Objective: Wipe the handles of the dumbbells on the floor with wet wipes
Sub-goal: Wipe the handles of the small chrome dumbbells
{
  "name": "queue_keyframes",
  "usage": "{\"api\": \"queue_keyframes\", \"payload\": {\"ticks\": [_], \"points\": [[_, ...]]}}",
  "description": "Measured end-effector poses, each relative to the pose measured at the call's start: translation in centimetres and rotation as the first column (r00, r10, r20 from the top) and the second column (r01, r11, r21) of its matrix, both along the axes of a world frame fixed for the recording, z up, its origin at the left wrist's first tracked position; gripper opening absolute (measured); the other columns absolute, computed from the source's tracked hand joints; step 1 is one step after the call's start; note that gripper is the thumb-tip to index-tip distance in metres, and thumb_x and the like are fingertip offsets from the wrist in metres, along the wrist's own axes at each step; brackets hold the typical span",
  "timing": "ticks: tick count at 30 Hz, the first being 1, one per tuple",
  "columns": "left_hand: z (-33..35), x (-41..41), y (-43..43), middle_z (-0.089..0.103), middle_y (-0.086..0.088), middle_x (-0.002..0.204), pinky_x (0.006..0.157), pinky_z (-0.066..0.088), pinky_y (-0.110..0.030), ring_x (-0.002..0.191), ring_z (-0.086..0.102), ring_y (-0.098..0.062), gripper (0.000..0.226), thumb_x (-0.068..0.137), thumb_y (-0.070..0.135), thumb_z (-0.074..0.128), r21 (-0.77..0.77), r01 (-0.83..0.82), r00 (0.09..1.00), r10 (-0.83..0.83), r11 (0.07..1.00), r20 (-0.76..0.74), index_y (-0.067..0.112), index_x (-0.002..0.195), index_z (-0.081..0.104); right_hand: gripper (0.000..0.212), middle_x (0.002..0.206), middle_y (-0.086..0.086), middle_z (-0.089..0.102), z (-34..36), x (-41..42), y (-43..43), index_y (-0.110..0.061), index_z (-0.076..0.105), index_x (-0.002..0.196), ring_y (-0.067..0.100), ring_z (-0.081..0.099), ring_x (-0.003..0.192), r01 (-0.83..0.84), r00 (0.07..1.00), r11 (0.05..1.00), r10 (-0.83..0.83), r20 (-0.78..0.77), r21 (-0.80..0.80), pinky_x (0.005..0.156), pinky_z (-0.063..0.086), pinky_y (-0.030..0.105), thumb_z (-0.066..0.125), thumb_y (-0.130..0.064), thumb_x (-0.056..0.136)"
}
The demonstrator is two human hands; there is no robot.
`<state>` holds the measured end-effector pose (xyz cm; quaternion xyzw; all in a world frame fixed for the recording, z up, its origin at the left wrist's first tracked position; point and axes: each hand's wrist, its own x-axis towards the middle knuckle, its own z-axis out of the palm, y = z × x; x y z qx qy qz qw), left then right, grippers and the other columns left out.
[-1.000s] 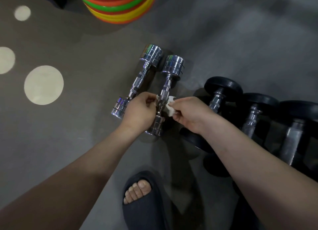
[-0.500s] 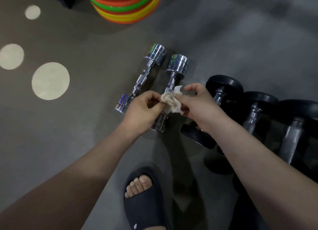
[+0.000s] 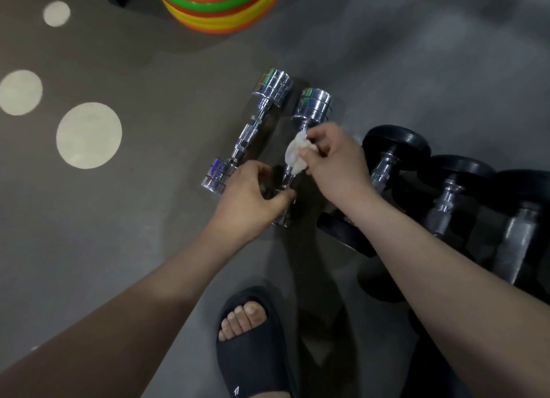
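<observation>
- Floor (image 3: 119, 219): grey, with pale round spots at far left; a stack of coloured discs (image 3: 217, 7) at the top edge, well apart from the work.
- Left chrome dumbbell (image 3: 248, 132): lies flat and untouched, tilted, its knurled handle fully exposed. Judged to be waiting its turn or already wiped; cannot tell which.
- Left hand (image 3: 250, 196): curled down over the near head of the right chrome dumbbell (image 3: 312, 106), fingers closed on it. Judged to be pinning it so it cannot roll under the rubbing.
- Right chrome dumbbell: just beside the first, parallel to it. Far head bright and mirror-like, ringed with grooves; near head mostly hidden under the left hand; a short length of handle shows between the hands.
- Wet wipe (image 3: 296, 155): white, crumpled into a wad, pressed against the upper handle.
- Right hand (image 3: 333, 162): thumb and fingertips pinched shut on the wipe, holding it to the shaft. A bunched wipe likely wraps the knurling better.
- Black dumbbells (image 3: 395, 147): a row at right, rubber heads, steel handles, none touched.
- Sandalled foot (image 3: 247, 332): below, planted clear of the dumbbells.
</observation>
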<state>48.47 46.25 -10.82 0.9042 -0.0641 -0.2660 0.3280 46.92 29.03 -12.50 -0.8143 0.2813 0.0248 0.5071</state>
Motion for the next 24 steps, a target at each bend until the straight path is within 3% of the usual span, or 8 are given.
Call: {"api": "queue_keyframes", "payload": {"ticks": [3, 6, 9, 12, 15, 19, 21, 24], "points": [[-0.7, -1.3, 0.3, 0.048, -0.003, 0.124, 0.099, 0.039, -0.033, 0.116, 0.044, -0.022, 0.079, 0.066, 0.058, 0.083, 0.18, 0.181, 0.979, -0.195, 0.967, 0.063, 0.016, 0.125, 0.051, 0.011, 0.087, -0.001, 0.066, -0.6, 1.0, 0.0, -0.02, 0.07, 0.099, 0.011, 0.059, 0.08, -0.112, 0.983, 0.969, 0.141, 0.118, -0.222, 0.072, 0.043, 0.02, 0.061, -0.019, 0.092], [-1.3, -2.2, 0.4, 0.044, -0.006, 0.123, 0.099, 0.039, -0.034, 0.115, 0.046, -0.027, 0.074, 0.07, 0.049, 0.084, 0.177, 0.216, 0.958, -0.244, 0.96, 0.153, 0.013, 0.125, 0.051, 0.024, 0.092, 0.004, 0.054, -1.5, 1.0, 0.3, -0.005, 0.073, 0.095, 0.014, 0.049, 0.078, -0.251, 0.94, 0.885, 0.319, 0.118, -0.393, 0.072, 0.042, 0.024, 0.053, -0.018, 0.098], [-1.6, -2.6, 0.5, 0.047, -0.008, 0.12, 0.097, 0.044, -0.038, 0.112, 0.048, -0.029, 0.064, 0.072, 0.04, 0.079, 0.156, 0.192, 0.951, -0.223, 0.969, 0.213, 0.011, 0.123, 0.052, 0.026, 0.095, 0.009, 0.051, -2.0, 0.4, -0.1, -0.006, 0.072, 0.103, 0.019, 0.051, 0.076, -0.365, 0.874, 0.767, 0.477, 0.088, -0.528, 0.064, 0.048, 0.031, 0.058, -0.027, 0.097], [-1.7, -3.2, 1.0, 0.052, -0.008, 0.119, 0.098, 0.043, -0.038, 0.111, 0.049, -0.028, 0.064, 0.071, 0.038, 0.077, 0.149, 0.162, 0.942, -0.197, 0.976, 0.273, 0.011, 0.124, 0.053, 0.021, 0.099, 0.011, 0.057, -1.9, 0.8, -0.9, -0.008, 0.072, 0.107, 0.025, 0.058, 0.083, -0.401, 0.858, 0.748, 0.509, 0.069, -0.53, 0.068, 0.041, 0.027, 0.066, -0.024, 0.094], [-1.7, -3.6, 1.5, 0.053, -0.008, 0.116, 0.096, 0.042, -0.037, 0.107, 0.048, -0.028, 0.059, 0.071, 0.038, 0.074, 0.161, 0.122, 0.92, -0.172, 0.979, 0.351, 0.01, 0.12, 0.055, 0.014, 0.094, 0.01, 0.059, -2.3, 0.5, -0.7, -0.008, 0.072, 0.097, 0.026, 0.06, 0.082, -0.364, 0.866, 0.784, 0.484, 0.128, -0.504, 0.067, 0.037, 0.027, 0.061, -0.015, 0.096], [-1.7, -3.4, 2.1, 0.054, -0.006, 0.11, 0.092, 0.044, -0.04, 0.104, 0.048, -0.028, 0.052, 0.072, 0.041, 0.069, 0.174, 0.076, 0.922, -0.135, 0.982, 0.363, 0.013, 0.114, 0.057, 0.018, 0.095, 0.006, 0.064, -2.7, -1.0, 0.3, -0.008, 0.075, 0.098, 0.019, 0.063, 0.087, -0.586, 0.707, 0.69, 0.692, 0.147, -0.425, 0.077, 0.051, 0.031, 0.062, -0.02, 0.098], [-1.6, -3.5, 2.1, 0.053, -0.006, 0.111, 0.093, 0.044, -0.04, 0.105, 0.048, -0.027, 0.05, 0.075, 0.037, 0.071, 0.17, 0.076, 0.929, -0.132, 0.983, 0.345, 0.013, 0.116, 0.056, 0.017, 0.098, 0.004, 0.065, -2.3, 0.1, -0.1, -0.011, 0.074, 0.1, 0.02, 0.064, 0.091, -0.633, 0.673, 0.648, 0.731, 0.112, -0.424, 0.08, 0.053, 0.036, 0.06, -0.021, 0.099], [-1.4, -3.6, 2.2, 0.052, -0.006, 0.111, 0.094, 0.045, -0.039, 0.107, 0.05, -0.027, 0.048, 0.078, 0.033, 0.071, 0.16, 0.067, 0.939, -0.116, 0.985, 0.324, 0.015, 0.12, 0.056, 0.025, 0.114, 0.01, 0.065, -1.7, 1.3, -1.1, -0.012, 0.065, 0.121, 0.026, 0.062, 0.104, -0.502, 0.803, 0.742, 0.591, 0.079, -0.445, 0.089, 0.049, 0.035, 0.055, -0.018, 0.099]]}}
